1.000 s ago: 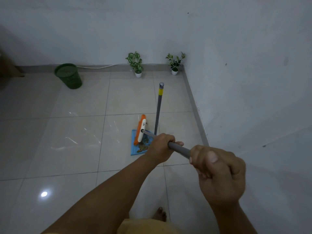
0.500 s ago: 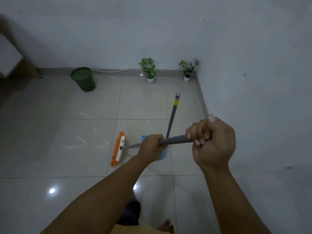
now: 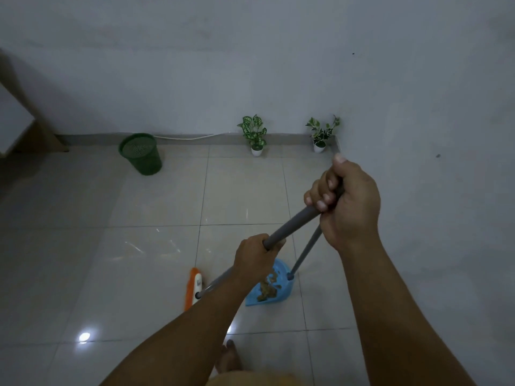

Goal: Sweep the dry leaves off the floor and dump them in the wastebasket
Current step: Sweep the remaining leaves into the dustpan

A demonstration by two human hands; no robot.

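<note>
1. A person grips a grey broom handle [image 3: 292, 224] with both hands: the left hand [image 3: 256, 256] is curled round it lower down, and the right hand [image 3: 345, 201] is clenched round its upper end, thumb raised.
2. The broom's orange-and-white head [image 3: 194, 288] rests on the pale tiled floor [image 3: 156, 260], just left of a blue dustpan [image 3: 274, 291].
3. Dry leaves [image 3: 269, 288] lie heaped inside the dustpan, whose own thin grey handle [image 3: 305, 253] rises toward the right hand; whether that hand touches it cannot be told.
4. The green wastebasket [image 3: 140, 153] stands at the far left beside the wall, well apart from the dustpan.
5. Two small potted plants, one [image 3: 253, 133] mid-wall and one [image 3: 322, 133] in the far right corner, stand along the skirting.
</note>
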